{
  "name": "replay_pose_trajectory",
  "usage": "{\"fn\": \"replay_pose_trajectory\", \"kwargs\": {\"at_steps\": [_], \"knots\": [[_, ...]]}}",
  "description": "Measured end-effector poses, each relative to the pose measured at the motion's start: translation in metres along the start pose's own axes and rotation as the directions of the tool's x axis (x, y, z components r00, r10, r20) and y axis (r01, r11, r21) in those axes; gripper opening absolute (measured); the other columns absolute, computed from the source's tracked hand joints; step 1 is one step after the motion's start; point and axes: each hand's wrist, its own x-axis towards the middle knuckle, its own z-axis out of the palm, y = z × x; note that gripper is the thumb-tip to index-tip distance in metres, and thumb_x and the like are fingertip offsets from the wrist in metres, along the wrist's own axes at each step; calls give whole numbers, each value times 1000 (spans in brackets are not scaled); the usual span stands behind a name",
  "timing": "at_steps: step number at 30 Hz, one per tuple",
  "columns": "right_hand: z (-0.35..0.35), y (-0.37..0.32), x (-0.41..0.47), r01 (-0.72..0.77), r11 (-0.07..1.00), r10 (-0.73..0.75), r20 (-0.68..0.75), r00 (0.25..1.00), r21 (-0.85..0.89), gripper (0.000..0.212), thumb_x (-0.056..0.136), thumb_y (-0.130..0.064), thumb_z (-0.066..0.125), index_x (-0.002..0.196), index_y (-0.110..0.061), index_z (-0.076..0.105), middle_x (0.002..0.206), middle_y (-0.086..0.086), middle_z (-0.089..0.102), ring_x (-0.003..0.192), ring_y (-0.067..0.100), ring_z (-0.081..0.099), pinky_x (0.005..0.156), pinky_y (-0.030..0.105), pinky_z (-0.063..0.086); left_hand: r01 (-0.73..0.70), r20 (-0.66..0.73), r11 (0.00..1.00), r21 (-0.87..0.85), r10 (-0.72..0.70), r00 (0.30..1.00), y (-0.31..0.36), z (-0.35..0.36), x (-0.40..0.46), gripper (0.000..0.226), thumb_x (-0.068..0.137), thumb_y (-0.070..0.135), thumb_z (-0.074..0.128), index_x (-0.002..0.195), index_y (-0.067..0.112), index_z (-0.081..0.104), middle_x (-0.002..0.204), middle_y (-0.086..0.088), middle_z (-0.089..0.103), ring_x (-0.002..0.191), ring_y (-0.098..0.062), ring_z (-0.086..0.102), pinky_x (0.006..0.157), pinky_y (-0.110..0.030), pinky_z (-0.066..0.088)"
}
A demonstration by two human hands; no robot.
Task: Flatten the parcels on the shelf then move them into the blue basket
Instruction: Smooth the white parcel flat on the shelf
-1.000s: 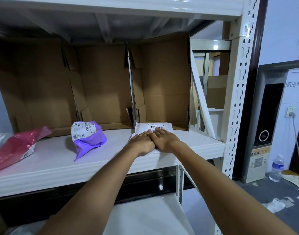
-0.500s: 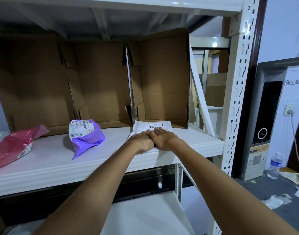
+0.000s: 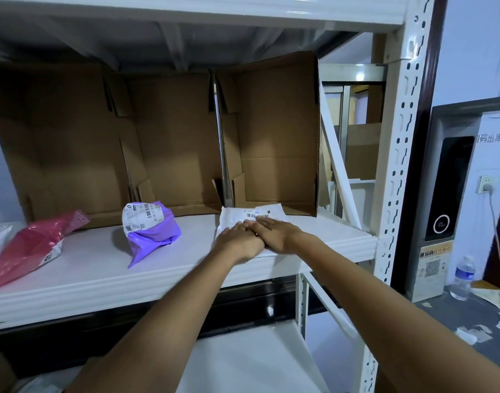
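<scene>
Two hands flat, palms down, fingers spread, side by side and touching: left hand (image 3: pixel 241 241), right hand (image 3: pixel 277 233), both pressing on white parcel (image 3: pixel 251 214) at right end of shelf (image 3: pixel 101 268). Grasping nothing. Left of it, well apart, purple parcel (image 3: pixel 150 230); farther left, red parcel (image 3: pixel 33 245). Behind, cardboard boxes (image 3: pixel 274 137).

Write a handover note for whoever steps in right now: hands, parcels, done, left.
Left hand and right hand: both flat, palms down, side by side on the white parcel at the right end of the shelf.
Purple parcel mid-shelf and red parcel at the left are puffy and untouched; another white bag shows at the far left edge.
Done: nothing visibly moved.
Left: finish pressing, flatten the rest, move all to the blue basket, which is out of view.
</scene>
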Motion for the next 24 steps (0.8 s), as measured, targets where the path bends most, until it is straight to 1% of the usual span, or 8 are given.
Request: {"fn": "replay_pose_trajectory", "kwargs": {"at_steps": [4, 8, 12, 15, 18, 19, 21, 24], "knots": [[-2, -2, 0, 0, 999, -1, 11, 1000, 36, 58, 101, -49, 8, 154, -28, 15, 164, -2, 11, 151, 14, 6, 121, 35, 5, 17, 22, 1000, -8, -17, 1000, -2, -3, -6, 62, 92, 42, 15, 152, 27, 5, 163, 2, -1, 150, -16, -2, 122, -41, 3], [2, 3, 9, 12, 995, -7, 57, 998, -98, 58, 102, -44, 9, 155, -20, 11, 164, 5, 3, 152, 20, -1, 124, 40, 4, 65, 77, 998, -25, -63, 995, -21, -8, -8, 64, 96, 45, 11, 152, 16, 3, 162, -2, -6, 150, -19, -5, 123, -39, 2], [5, 5, 13, -63, 997, 67, 89, 994, -49, 62, 100, -46, 12, 154, -15, 12, 164, 7, 3, 152, 21, -1, 124, 43, 7, 69, 108, 997, 36, -72, 992, -28, -16, -15, 66, 96, 49, 14, 152, 16, 6, 163, -2, -2, 150, -18, 0, 122, -42, 6], [-10, -1, 8, -102, 994, 97, 87, 991, 49, 56, 103, -40, 19, 150, -9, 30, 160, 13, 23, 148, 28, 20, 119, 37, 20, 81, 37, 993, 81, -84, 996, -27, -30, -9, 55, 94, 42, 25, 142, 17, 37, 156, -6, 30, 142, -27, 29, 112, -44, 28], [-20, -2, 21, -106, 988, 124, -168, 978, 110, 57, 101, -45, 19, 139, -13, 46, 147, 15, 47, 134, 30, 43, 108, 42, 36, 11, -185, 1000, -28, -16, 983, -25, -40, 1, 43, 93, 29, 34, 129, 13, 49, 141, -9, 47, 130, -28, 41, 104, -44, 39], [-20, -4, 27, -94, 990, 118, -254, 960, 107, 58, 99, -47, 18, 138, -15, 47, 146, 14, 48, 135, 29, 43, 108, 43, 36, -20, -229, 997, -74, 3, 973, -23, -40, 4, 42, 93, 27, 34, 131, 12, 47, 141, -9, 46, 130, -28, 41, 105, -45, 39], [-14, -9, 37, -40, 992, 75, -299, 951, 119, 60, 100, -47, 17, 144, -16, 42, 154, 9, 39, 145, 24, 30, 115, 42, 25, -63, -221, 990, -127, 34, 975, -18, -37, 8, 43, 93, 27, 35, 133, 17, 46, 142, -6, 46, 131, -27, 42, 107, -44, 39], [1, -9, 47, -18, 993, 39, -176, 984, 120, 62, 100, -50, 11, 152, -21, 27, 163, 3, 17, 151, 19, 10, 122, 41, 9, -119, -103, 986, -117, 107, 989, -12, -26, 14, 51, 97, 32, 35, 147, 25, 29, 155, -3, 33, 140, -22, 33, 118, -37, 24]]}}
